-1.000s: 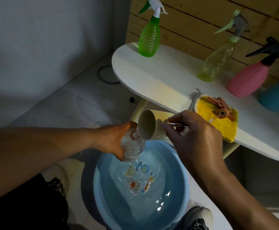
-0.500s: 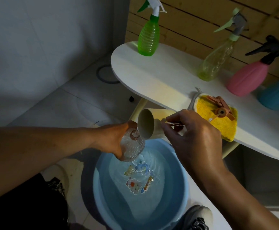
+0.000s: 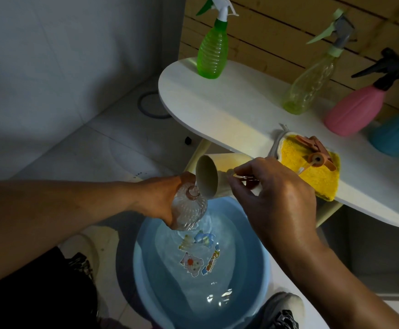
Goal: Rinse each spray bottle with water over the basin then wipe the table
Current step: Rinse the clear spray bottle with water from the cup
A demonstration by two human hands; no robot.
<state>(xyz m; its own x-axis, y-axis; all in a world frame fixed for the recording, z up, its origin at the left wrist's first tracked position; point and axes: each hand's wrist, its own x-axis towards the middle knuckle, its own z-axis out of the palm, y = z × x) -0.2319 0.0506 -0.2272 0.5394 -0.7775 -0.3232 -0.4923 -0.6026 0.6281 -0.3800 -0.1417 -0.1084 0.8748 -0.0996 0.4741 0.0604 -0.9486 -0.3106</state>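
Note:
My left hand grips a clear ribbed bottle with its cap off, over the blue basin on the floor. A cream cup lies tipped on its side in my right hand, its mouth at the bottle's neck, and water runs down into the basin. On the white table stand a green spray bottle, a pale yellow-green one, a pink one and a blue one cut off at the right edge.
A yellow cloth lies on the table's near edge with a pinkish-brown spray head on top. The basin holds water and has cartoon stickers on its bottom. A shoe sits beside the basin. A grey wall is on the left.
The cup has stayed tipped at the bottle's neck and both hands have held their place. The water in the basin keeps rippling.

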